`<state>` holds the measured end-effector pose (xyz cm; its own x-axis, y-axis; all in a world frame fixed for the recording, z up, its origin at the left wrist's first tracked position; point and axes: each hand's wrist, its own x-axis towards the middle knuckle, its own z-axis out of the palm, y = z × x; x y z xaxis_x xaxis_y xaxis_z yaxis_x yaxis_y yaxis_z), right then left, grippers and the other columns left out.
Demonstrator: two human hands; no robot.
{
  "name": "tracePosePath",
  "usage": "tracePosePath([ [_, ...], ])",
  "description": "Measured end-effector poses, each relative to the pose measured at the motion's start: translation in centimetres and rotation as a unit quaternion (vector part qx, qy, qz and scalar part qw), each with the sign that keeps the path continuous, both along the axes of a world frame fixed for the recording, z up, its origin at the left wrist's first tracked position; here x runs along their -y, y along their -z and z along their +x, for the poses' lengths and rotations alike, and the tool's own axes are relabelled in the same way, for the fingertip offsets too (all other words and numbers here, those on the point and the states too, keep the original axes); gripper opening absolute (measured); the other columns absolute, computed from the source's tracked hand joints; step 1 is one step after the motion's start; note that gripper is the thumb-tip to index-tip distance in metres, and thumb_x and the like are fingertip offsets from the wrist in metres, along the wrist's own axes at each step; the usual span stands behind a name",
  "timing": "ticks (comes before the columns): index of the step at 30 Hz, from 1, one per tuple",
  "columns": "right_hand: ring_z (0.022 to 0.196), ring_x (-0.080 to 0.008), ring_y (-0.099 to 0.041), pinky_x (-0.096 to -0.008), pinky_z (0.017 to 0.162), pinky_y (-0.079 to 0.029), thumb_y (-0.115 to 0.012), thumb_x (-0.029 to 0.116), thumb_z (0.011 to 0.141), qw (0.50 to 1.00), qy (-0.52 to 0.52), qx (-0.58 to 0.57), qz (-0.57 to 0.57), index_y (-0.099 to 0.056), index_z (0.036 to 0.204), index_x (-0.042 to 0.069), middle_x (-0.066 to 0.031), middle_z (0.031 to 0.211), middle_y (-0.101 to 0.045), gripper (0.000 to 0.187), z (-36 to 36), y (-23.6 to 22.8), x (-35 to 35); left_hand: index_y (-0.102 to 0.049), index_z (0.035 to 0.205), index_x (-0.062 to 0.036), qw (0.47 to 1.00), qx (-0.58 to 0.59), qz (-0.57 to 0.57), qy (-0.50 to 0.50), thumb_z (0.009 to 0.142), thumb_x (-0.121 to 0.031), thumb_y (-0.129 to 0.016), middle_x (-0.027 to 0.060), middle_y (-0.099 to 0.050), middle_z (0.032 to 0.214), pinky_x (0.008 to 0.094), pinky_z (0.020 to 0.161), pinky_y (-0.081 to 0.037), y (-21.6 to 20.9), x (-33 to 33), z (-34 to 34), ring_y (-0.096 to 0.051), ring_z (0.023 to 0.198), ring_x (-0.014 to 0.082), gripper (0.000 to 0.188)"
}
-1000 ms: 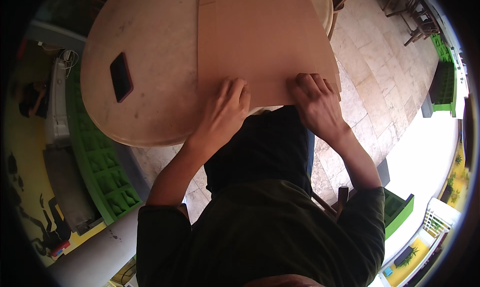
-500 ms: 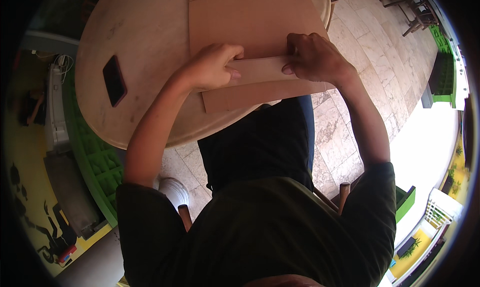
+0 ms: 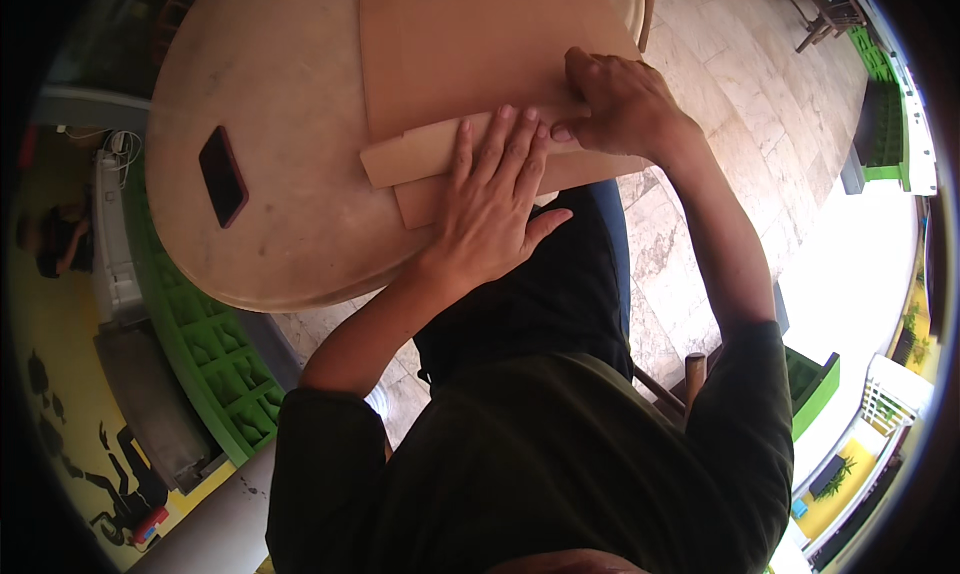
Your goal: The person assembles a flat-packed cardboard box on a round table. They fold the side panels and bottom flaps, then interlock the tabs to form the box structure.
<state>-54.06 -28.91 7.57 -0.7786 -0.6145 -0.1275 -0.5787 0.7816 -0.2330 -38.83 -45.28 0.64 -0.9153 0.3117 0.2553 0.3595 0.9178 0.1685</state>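
- My left hand (image 3: pixel 495 196), fingers straight, gripping nothing, apparently presses the folded flap (image 3: pixel 412 154) of the cardboard sheet (image 3: pixel 468 49).
- My right hand (image 3: pixel 628 106) half-curls at the sheet's right; its grip, I can't say.

Left hand (image 3: pixel 493 199) flat, right hand (image 3: pixel 628 106) curled

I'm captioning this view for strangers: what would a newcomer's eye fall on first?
Probably the large brown cardboard sheet on the right of the pale table. Then the left hand lying flat across its folded near strip, the right hand curled alongside. A dark phone also stands out on the table's left.
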Motion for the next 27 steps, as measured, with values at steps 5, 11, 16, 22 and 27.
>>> tracePosePath([
  [5,0.123,-0.0382,-0.058,-0.0497,0.103,-0.047,-0.077,0.012,0.077,0.945,-0.118,-0.146,-0.268,-0.062,0.126,0.002,-0.0169,0.131,-0.063,0.052,2.6,3.9,2.1,-0.048,0.152,0.0045,1.0,0.011,0.018,0.006,0.096,-0.064,-0.067,0.0293,-0.044,0.159,0.0677,0.126,-0.021,0.6,0.6,-0.7,-0.036,0.152,0.0504,0.091],
  [11,0.126,-0.0434,-0.051,-0.0533,0.108,-0.041,-0.065,0.025,0.093,0.907,-0.076,-0.083,-0.407,-0.057,0.137,0.0,-0.0223,0.141,-0.054,0.052,2.2,6.5,5.8,-0.047,0.15,0.0092,0.999,0.031,0.026,0.029,0.092,-0.06,-0.075,0.0349,-0.046,0.152,0.0648,0.125,-0.028,0.1,0.9,-0.6,-0.038,0.147,0.0567,0.094],
  [16,0.137,-0.0483,-0.046,-0.0524,0.117,-0.037,-0.046,0.03,0.11,0.896,-0.021,-0.014,-0.443,-0.053,0.145,-0.003,-0.0266,0.15,-0.049,0.049,1.7,6.4,4.6,-0.037,0.157,0.0109,0.994,0.074,0.075,-0.005,0.091,-0.058,-0.077,0.0345,-0.036,0.162,0.062,0.128,-0.024,-0.7,3.2,-0.6,-0.032,0.153,0.0538,0.103],
  [22,0.142,-0.0502,-0.044,-0.0529,0.12,-0.035,-0.045,0.03,0.112,0.892,0.028,0.018,-0.45,-0.051,0.146,-0.004,-0.0303,0.151,-0.048,0.048,0.3,4.4,2.5,-0.028,0.16,0.0136,0.992,0.085,0.075,-0.049,0.093,-0.063,-0.072,0.0347,-0.027,0.168,0.0594,0.13,-0.022,-2.4,5.6,0.8,-0.025,0.159,0.0488,0.111],
  [27,0.136,-0.0479,-0.052,-0.0509,0.116,-0.041,-0.038,0.033,0.114,0.912,0.071,-0.078,-0.395,-0.055,0.143,-0.004,-0.0272,0.146,-0.054,0.05,-0.5,3.8,0.4,-0.034,0.157,0.0149,0.996,0.028,0.072,-0.052,0.097,-0.063,-0.067,0.0336,-0.035,0.165,0.0558,0.13,-0.025,-1.6,5.9,1.8,-0.029,0.159,0.0447,0.104],
])
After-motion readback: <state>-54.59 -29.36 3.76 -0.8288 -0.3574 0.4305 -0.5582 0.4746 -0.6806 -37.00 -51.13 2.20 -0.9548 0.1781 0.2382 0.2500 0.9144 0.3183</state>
